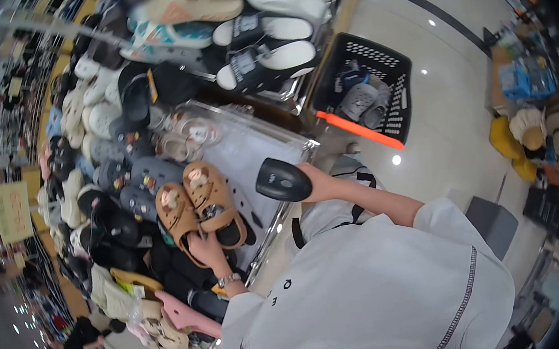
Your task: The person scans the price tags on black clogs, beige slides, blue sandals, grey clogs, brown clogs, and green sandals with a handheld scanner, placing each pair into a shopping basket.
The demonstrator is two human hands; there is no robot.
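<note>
The left hand (208, 253) is pinching tan clogs (211, 194) by their heels, a loose hold risking one slipping, while the right hand (318, 183) is gripping a black device (283, 179).

Left hand (208, 251): extended forward, fingers curled (tips partly hidden from view). Right forearm (377, 199): bare, angled forward and inward. Right hand (319, 183): closed in a grip.

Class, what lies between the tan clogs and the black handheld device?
In the head view, between the tan clogs and the black handheld device lie pale display surface and a dark-spotted item, too blurred to name.
</note>
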